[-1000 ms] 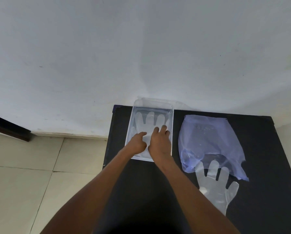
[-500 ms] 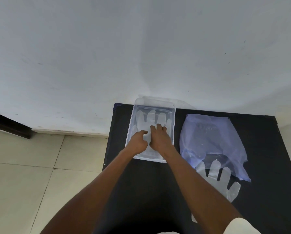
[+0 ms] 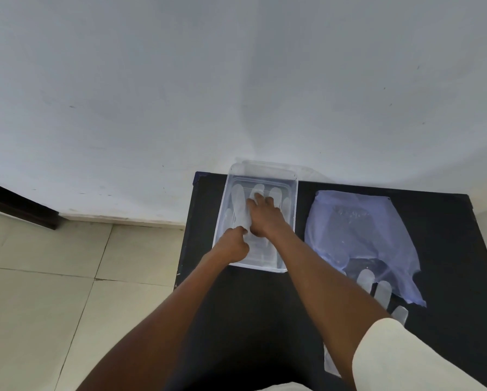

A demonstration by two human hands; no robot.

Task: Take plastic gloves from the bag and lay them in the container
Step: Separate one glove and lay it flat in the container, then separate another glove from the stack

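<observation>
A clear plastic container stands at the back left of the black table. Inside it lies a translucent plastic glove, fingers pointing toward the wall. Both hands are inside the container. My left hand is curled at the glove's cuff end, pinching it. My right hand lies flat on the glove, fingertips pressing near its finger bases. To the right lies a bluish plastic bag. A second glove sticks out of the bag's mouth, partly hidden by my right forearm.
A white wall rises right behind the table. Beige floor tiles lie to the left of the table edge. A dark strip runs along the wall's base at far left.
My right hand has slid farther along the glove toward the wall, pressing it flat. My left hand has stayed at the cuff end. The camera has tilted slightly.
</observation>
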